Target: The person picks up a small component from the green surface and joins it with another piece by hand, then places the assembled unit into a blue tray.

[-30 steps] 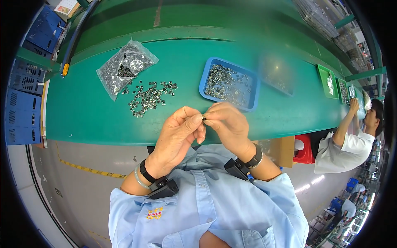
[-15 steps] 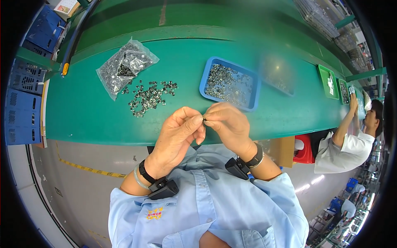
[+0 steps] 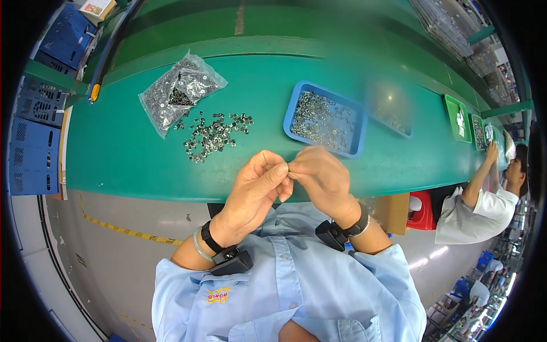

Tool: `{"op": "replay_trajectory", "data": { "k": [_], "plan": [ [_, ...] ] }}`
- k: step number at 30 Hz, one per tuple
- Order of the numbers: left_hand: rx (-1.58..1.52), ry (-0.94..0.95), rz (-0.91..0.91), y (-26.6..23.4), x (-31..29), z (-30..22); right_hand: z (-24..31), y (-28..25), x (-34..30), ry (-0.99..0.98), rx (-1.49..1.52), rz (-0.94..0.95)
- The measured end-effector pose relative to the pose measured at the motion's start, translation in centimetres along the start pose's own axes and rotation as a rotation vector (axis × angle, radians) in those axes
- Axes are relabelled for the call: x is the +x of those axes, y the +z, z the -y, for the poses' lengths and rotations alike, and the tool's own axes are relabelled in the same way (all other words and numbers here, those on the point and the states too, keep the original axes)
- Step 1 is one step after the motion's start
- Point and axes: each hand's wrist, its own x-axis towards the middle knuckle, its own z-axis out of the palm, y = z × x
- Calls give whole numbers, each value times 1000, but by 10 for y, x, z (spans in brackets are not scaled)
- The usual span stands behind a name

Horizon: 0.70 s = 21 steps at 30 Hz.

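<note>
Both left hand and right hand pinched, any contents hidden; metal parts beyond-left of fingers seemed light, stiff, slippery; edges suited hold.

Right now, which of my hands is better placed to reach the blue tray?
Probably your right hand: it sits closer to the blue tray, while your left hand is nearer the loose shiny pieces. Both look busy pinching, though.

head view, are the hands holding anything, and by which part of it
It cannot be told: the left hand and right hand meet at the fingertips, which hide whatever may be pinched between them.
</note>
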Motion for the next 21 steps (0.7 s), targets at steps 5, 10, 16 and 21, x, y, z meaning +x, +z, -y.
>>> {"op": "replay_trajectory", "data": {
  "k": [5,10,16,21],
  "plan": [
    [-65,-6,24,-4,3,5,-1,2,-3,41,-32,11],
    [-35,-42,-55,-4,3,-6,-12,-21,23,-17,-205,63],
    [18,18,-157,-36,-7,-22,-41,-27,65,-25,-632,242],
    [-23,20,-140,-45,-11,-32,-47,21,82,-111,-590,511]
  ]
}}
